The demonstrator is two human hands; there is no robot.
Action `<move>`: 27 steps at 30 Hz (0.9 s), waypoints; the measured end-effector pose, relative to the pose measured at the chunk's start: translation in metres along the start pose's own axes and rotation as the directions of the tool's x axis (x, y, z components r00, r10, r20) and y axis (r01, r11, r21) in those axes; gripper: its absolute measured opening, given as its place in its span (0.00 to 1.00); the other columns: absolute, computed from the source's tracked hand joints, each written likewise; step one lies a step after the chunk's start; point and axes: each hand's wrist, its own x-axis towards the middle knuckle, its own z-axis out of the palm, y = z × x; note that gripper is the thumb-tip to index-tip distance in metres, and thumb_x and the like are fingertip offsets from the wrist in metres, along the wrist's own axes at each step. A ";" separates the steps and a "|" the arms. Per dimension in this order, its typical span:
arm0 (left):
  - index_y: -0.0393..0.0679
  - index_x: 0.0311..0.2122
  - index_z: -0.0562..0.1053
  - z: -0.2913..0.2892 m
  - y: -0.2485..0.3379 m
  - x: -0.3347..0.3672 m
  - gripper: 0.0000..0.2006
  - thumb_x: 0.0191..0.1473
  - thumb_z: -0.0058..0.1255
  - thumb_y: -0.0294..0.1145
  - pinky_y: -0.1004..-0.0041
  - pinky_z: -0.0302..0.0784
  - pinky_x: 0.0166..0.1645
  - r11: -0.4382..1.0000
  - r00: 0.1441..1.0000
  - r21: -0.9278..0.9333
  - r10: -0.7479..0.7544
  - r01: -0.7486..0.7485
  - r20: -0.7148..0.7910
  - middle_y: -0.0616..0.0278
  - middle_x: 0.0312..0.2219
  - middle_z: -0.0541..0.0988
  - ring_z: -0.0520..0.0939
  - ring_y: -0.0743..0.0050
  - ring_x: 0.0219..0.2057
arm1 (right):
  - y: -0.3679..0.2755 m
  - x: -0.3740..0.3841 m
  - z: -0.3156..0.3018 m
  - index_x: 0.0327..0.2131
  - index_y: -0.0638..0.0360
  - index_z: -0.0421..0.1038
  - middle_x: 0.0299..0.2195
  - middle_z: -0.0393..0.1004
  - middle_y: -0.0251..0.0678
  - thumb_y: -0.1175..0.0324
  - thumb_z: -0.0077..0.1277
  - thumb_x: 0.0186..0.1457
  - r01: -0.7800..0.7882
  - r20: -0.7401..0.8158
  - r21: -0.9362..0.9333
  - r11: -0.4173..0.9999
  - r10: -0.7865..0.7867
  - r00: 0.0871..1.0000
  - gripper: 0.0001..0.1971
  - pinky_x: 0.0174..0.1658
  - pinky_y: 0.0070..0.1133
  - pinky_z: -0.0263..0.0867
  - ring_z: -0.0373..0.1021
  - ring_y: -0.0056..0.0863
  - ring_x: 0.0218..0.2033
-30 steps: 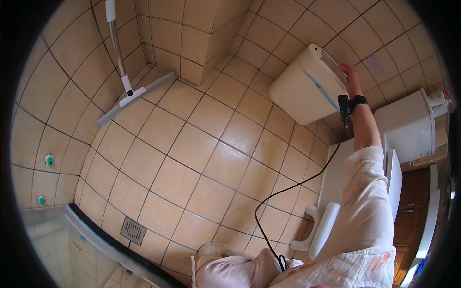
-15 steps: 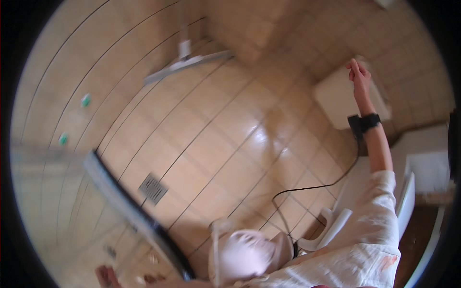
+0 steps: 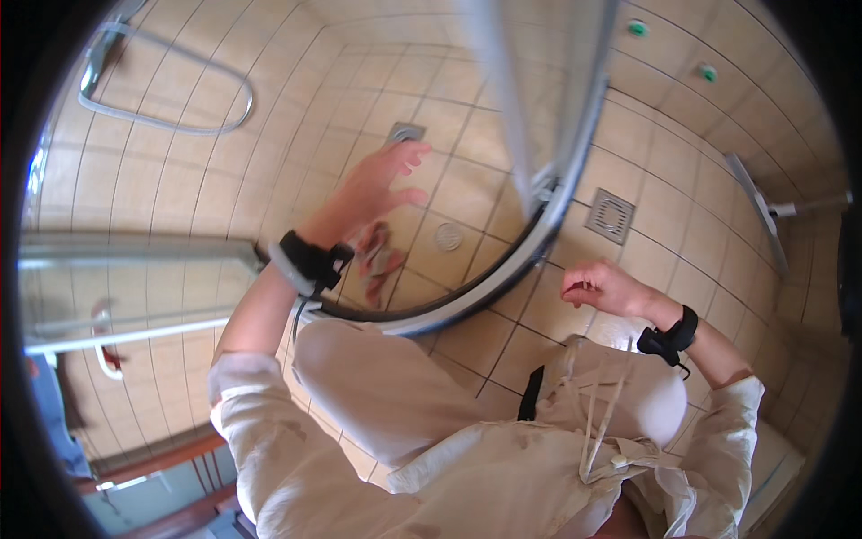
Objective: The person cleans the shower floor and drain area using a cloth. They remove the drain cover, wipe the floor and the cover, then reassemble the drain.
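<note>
My left hand (image 3: 382, 184) reaches over the shower floor (image 3: 458, 193) with its fingers apart and nothing in them. Just below that wrist, a crumpled red-and-white cloth (image 3: 379, 260) lies on the tiles inside the curved shower sill (image 3: 489, 292); hand and cloth do not appear to touch. My right hand (image 3: 603, 287) hangs outside the sill, above my knee, its fingers curled inward and no object showing in them. Both wrists wear black straps.
A glass shower door (image 3: 575, 90) stands on the sill. Outside it are a square floor drain (image 3: 611, 216) and a floor squeegee (image 3: 761, 211) by the wall. A shower hose (image 3: 180, 126) loops at the upper left. A glass panel (image 3: 135, 256) with a white lower edge is on the left.
My view has swung left from the outer floor to the shower. My left hand now reaches out over the shower floor; my right hand has come back from over a white box-like object to beside my knee.
</note>
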 end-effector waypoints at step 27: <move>0.50 0.36 0.71 0.194 -0.268 -0.121 0.10 0.45 0.47 0.28 0.58 0.67 0.47 0.766 0.913 -0.639 -0.307 0.070 -0.269 0.61 0.37 0.72 0.70 0.64 0.47 | 0.087 0.267 0.117 0.45 0.54 0.62 0.41 0.64 0.46 0.63 0.55 0.46 -0.421 -0.260 -0.671 0.610 0.339 0.904 0.22 0.39 0.36 0.65 0.67 0.48 0.41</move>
